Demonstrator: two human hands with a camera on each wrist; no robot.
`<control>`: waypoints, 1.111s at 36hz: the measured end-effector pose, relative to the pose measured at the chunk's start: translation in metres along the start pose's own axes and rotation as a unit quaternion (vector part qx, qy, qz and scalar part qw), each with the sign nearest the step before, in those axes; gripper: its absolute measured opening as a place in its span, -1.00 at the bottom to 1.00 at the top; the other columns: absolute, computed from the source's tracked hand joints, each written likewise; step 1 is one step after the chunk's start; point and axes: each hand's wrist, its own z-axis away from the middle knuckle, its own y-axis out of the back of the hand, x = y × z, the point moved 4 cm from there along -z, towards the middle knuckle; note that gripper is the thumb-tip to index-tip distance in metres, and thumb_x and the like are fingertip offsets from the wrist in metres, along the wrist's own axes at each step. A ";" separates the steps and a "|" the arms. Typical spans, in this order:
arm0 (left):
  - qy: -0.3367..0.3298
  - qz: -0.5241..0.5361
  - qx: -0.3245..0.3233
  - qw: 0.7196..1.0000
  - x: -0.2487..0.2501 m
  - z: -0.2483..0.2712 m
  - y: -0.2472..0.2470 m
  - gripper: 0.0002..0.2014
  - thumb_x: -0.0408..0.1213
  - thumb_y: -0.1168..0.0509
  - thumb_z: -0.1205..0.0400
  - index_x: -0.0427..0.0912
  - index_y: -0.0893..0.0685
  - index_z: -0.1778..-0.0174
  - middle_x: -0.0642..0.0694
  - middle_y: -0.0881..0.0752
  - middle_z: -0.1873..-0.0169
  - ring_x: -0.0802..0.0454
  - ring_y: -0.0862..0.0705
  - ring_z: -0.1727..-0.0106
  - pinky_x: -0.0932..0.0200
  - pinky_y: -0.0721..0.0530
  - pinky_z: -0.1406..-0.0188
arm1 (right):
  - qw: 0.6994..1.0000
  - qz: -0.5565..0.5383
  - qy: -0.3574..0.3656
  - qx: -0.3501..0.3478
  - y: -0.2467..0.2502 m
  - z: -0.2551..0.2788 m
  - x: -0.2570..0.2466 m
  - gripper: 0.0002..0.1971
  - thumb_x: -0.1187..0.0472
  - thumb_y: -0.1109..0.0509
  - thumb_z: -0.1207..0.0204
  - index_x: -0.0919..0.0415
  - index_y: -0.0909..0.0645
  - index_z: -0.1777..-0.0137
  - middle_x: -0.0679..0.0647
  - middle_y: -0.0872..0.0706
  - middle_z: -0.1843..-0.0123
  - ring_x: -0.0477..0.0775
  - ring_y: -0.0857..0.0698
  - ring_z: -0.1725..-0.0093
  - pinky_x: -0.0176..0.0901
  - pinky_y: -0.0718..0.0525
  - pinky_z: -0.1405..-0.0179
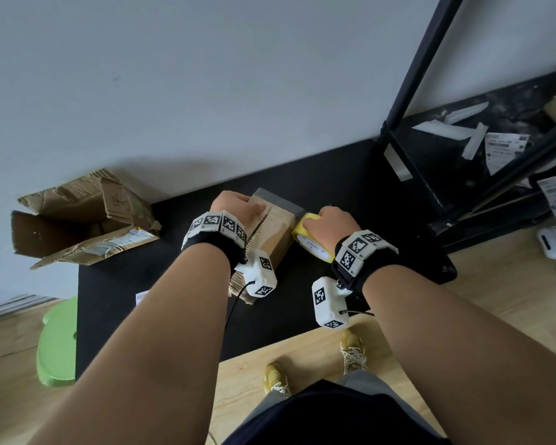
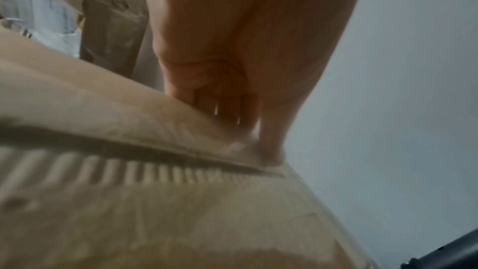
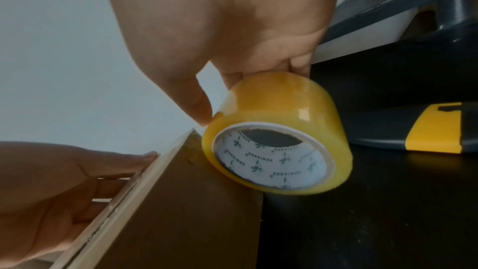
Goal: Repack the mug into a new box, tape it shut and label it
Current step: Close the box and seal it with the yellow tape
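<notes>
Box steadied and tape roll held at its right edge

The box (image 1: 275, 234) is pressed on the black bench (image 1: 180, 303) by the left hand (image 1: 236, 203), fingers flat. Beside it, the yellow tape roll (image 3: 278, 136) is gripped in the right hand (image 1: 329, 221); its core print cannot be read. A torn box (image 1: 81, 220) lies far left.

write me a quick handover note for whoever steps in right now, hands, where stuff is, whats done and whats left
Left hand: fingers lie on top of the new box, holding its flaps down.
Right hand: grips the yellow tape roll against the box's right side.
The box stands on the black mat; the torn old box lies open to the left. A yellow and black tool lies right of the roll. Printed labels lie on the rack at far right.
Done: flaps closed; mug not visible, presumably inside.
Left: finish taping, cut the tape, stick on a label.
</notes>
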 end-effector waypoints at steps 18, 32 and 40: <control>0.089 0.064 0.082 0.991 -0.018 0.025 -0.011 -0.69 0.11 -0.41 -0.53 -0.04 -0.65 0.37 0.04 -0.67 0.39 0.12 -0.63 0.37 0.26 -0.45 0.49 | 0.974 0.178 0.140 0.016 0.012 -0.033 -0.029 -0.77 0.08 -0.14 -0.55 0.05 -0.61 -0.03 0.11 -0.71 -0.04 0.23 -0.63 -0.08 0.04 -0.33 -0.04; 0.125 0.075 0.130 0.981 -0.021 0.040 -0.022 -0.62 0.15 -0.38 -0.52 -0.13 -0.74 0.31 0.00 -0.69 0.41 0.09 -0.62 0.42 0.25 -0.44 0.54 | 0.959 0.213 0.178 0.058 0.005 -0.045 -0.040 -0.64 0.06 -0.20 -0.61 0.09 -0.60 -0.35 0.20 -0.54 -0.37 0.29 -0.43 -0.43 0.26 -0.25 -0.52; 0.154 0.041 0.133 0.978 -0.010 0.043 -0.028 -0.49 0.08 -0.28 -0.62 -0.32 -0.62 -0.25 -0.20 -0.73 -0.08 -0.16 -0.69 -0.01 0.13 -0.50 0.21 | 0.972 0.068 0.210 0.077 0.013 -0.044 -0.028 -0.58 0.21 -0.33 -0.55 0.16 -0.53 -0.42 0.18 -0.45 -0.42 0.21 -0.37 -0.45 0.04 -0.48 -0.39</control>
